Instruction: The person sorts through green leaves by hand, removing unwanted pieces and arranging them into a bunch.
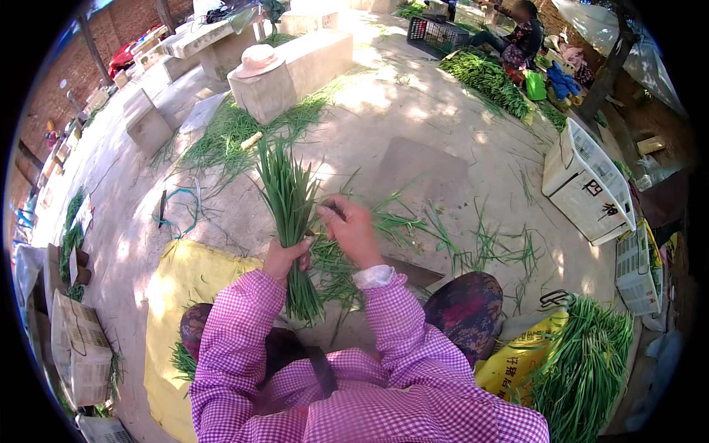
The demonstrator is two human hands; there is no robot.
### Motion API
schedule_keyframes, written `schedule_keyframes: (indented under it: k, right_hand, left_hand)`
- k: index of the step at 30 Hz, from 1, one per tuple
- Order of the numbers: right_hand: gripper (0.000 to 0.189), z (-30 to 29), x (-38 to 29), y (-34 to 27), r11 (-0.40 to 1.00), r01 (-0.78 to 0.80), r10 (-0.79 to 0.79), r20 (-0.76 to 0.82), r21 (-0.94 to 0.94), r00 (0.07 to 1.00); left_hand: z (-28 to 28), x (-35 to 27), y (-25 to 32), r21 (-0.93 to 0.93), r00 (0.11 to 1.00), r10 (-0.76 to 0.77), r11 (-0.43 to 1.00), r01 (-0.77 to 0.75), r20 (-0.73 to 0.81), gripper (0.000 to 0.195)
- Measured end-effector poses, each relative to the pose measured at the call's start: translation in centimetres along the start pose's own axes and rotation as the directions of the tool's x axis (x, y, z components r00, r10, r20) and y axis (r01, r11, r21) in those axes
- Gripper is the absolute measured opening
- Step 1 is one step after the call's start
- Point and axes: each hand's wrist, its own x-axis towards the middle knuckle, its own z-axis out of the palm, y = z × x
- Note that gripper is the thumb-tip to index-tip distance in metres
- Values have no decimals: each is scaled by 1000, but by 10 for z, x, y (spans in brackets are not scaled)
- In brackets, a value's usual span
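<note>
My left hand [286, 256] is closed around the middle of a bundle of long green leaves, which look like garlic chives [288, 205]. The bundle stands nearly upright, its leafy tops pointing away from me and its other ends hanging below my fist. Just right of the bundle is my right hand [346, 221], with thumb and fingertips drawn together; whether a thin leaf is pinched between them cannot be told. Loose green leaves [338, 271] lie on the ground beneath my hands. A large heap of the same greens [587, 365] rests by a yellow printed sack [523, 357] at my right.
A yellow sheet [166, 310] lies at my left, near a teal cord loop [198, 213]. White plastic crates [590, 188] stand at right, another crate [88, 354] at left. Ahead are a concrete block [263, 91] with a hat, a black crate [437, 36] and a seated person [520, 39] beside greens.
</note>
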Motion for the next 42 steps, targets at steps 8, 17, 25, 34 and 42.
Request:
schedule_keyframes:
  k: [8, 17, 25, 34, 42]
  right_hand:
    - [19, -54, 13, -4, 936, 83, 45, -351, 342, 935]
    - [39, -16, 4, -32, 587, 455, -575, 50, -669, 817]
    - [39, 1, 4, -13, 567, 442, -553, 76, -695, 829]
    - [21, -6, 5, -11, 565, 473, -565, 102, -676, 819]
    - [13, -12, 5, -4, 681, 407, -495, 27, -608, 869]
  left_hand:
    - [-10, 5, -7, 139, 990, -5, 990, 25, -138, 17]
    - [-4, 7, -13, 209, 987, -42, 975, 74, -152, 18]
    - [-5, 6, -20, 272, 995, -48, 960, 72, -93, 22]
    - [-2, 3, -13, 245, 995, -82, 965, 95, -63, 29]
    - [0, -1, -7, 87, 994, -77, 993, 84, -74, 44]
